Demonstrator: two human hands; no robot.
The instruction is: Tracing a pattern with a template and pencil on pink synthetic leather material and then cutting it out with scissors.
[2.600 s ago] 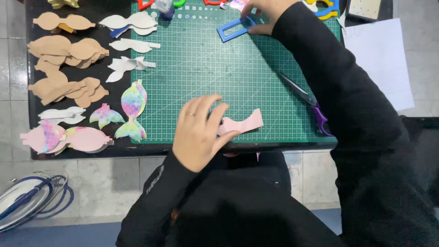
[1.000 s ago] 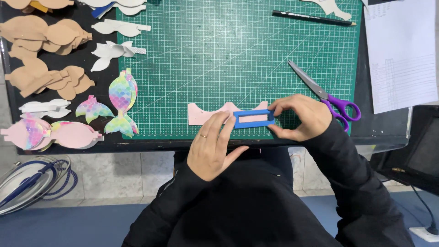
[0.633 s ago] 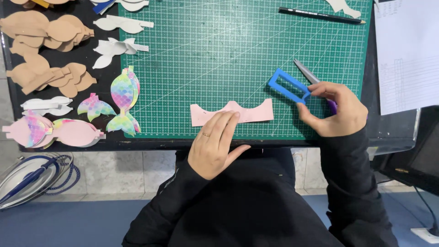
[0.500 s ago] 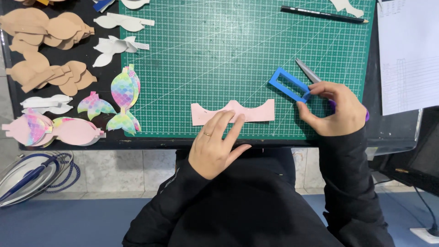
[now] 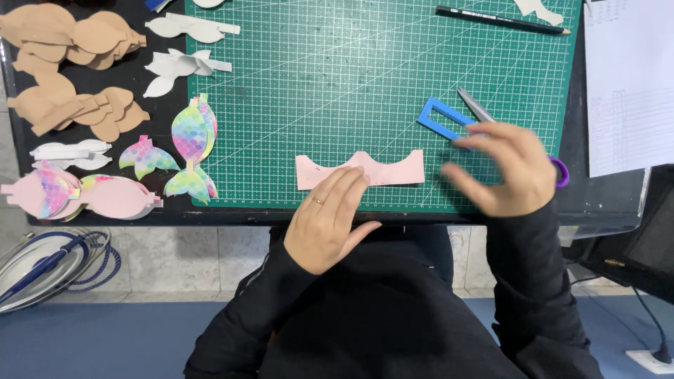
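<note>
Pink cutout (image 5: 361,169) is being pressed flat on green mat (image 5: 337,77) by left hand (image 5: 326,221), grip open; right hand (image 5: 509,168), fingers spread & holding nothing, is being held over scissors (image 5: 476,107) nr blue frame (image 5: 442,119).

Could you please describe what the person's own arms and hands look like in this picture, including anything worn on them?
Both arms are covered by long black sleeves reaching to the wrists, part of a plain black top. The left hand is bare, with a thin gold-coloured ring on one finger. The right hand is also bare; it is slightly blurred, and no ring or glove shows on it. No watch or bracelet is visible.
</note>
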